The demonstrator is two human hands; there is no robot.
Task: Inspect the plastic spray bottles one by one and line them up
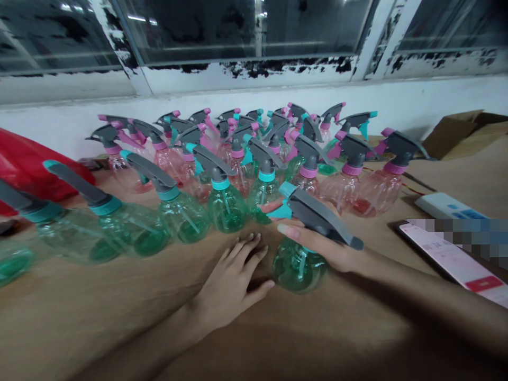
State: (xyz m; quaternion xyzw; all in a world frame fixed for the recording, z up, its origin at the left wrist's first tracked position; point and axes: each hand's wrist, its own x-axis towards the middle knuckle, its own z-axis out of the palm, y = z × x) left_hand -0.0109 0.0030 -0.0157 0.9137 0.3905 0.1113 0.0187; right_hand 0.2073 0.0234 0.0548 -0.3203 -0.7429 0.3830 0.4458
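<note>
My right hand (pixel 317 241) is wrapped round the neck of a green spray bottle (pixel 299 270) with a grey and teal trigger head. That bottle's base is on or just above the table; I cannot tell which. My left hand (pixel 234 278) lies flat on the wood to its left, fingers apart, holding nothing. Behind my hands stands a row of clear green spray bottles with teal collars, among them one green bottle (pixel 227 207) near the middle. Pink spray bottles, such as the pink bottle (pixel 375 190) on the right, stand among and behind them.
A phone (pixel 448 259) with a lit screen lies at the right, beside a white power strip (pixel 448 205). An opened cardboard box (pixel 460 135) sits at the back right. Something red and shiny (pixel 35 169) is at the far left. A windowed wall (pixel 238 87) bounds the table (pixel 119 307).
</note>
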